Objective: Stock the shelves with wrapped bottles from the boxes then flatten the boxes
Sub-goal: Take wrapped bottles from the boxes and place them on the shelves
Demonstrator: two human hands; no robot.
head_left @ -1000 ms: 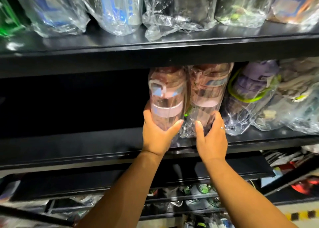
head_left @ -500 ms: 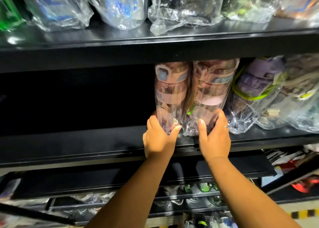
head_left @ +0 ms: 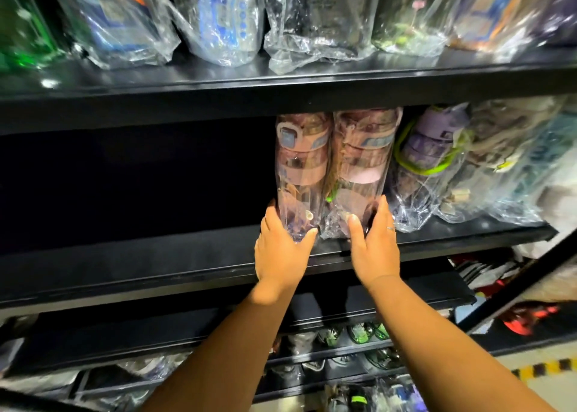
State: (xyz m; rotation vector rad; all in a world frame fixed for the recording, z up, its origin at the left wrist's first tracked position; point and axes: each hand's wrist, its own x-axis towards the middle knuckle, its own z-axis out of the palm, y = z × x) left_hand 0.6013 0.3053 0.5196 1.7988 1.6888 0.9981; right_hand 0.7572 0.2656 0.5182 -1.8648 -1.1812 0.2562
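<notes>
Two wrapped bottles stand upright and side by side on the middle shelf [head_left: 156, 255], close to its front edge, their clear plastic wraps touching. The left pink bottle [head_left: 301, 174] and the right pink bottle [head_left: 362, 165] each show a pink cap section with a pale blue detail, and their tops reach almost to the underside of the upper shelf [head_left: 281, 90]. The left hand [head_left: 281, 249] cups the base of the left pink bottle: the thumb lies across the front of the wrap and the fingers curl round the far left side. The right hand [head_left: 374, 246] holds the base of the right pink bottle in the mirrored way, thumb on the front, fingers wrapped round the right side (a thin ring [head_left: 390, 228] shows on one finger). Whether the bottles bear fully on the shelf cannot be told, as the hands cover their bases. Just beside the right pink bottle leans a wrapped purple bottle [head_left: 431, 149] with a green strap, followed by further wrapped items, blurred. To the left of the pair the middle shelf is dark. The upper shelf carries a row of wrapped bottles, among them a blue bottle [head_left: 224, 18]. Below the forearms, the lower shelves [head_left: 359, 333] hold more wrapped goods, and yellow-and-black striped tape [head_left: 543, 368] marks the floor at lower right.
</notes>
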